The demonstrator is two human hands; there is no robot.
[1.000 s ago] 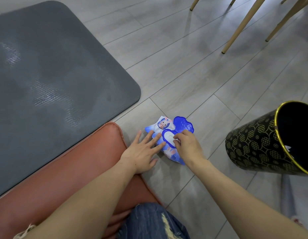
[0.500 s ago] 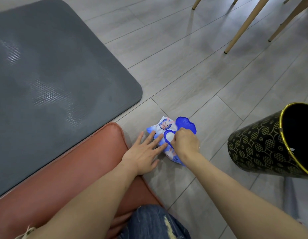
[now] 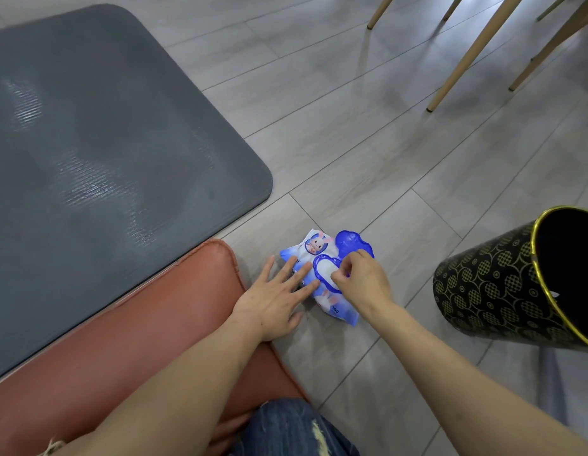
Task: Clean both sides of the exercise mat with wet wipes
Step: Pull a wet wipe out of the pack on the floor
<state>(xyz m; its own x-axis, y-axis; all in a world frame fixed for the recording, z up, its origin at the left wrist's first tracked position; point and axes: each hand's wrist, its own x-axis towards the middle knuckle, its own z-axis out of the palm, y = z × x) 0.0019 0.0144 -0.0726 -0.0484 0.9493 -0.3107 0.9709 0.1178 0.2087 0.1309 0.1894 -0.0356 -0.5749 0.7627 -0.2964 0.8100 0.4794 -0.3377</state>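
The exercise mat (image 3: 98, 153) runs off the left edge; the right hand (image 3: 358, 281) hides its own fingertips at the wipes pack (image 3: 319, 274) opening.

The exercise mat (image 3: 88, 153) looks like dark grey foam, matt, with fine ribbing that catches the light in streaks. The floor (image 3: 368, 153) is grey wood-look planks with a soft sheen. The wet wipes pack (image 3: 322, 268) is glossy plastic film with a shiny blue plastic lid (image 3: 351, 243). The cushion (image 3: 147, 324) looks like smooth reddish-brown leather. The waste bin (image 3: 490, 291) is black with a gold pattern and a shiny gold rim.
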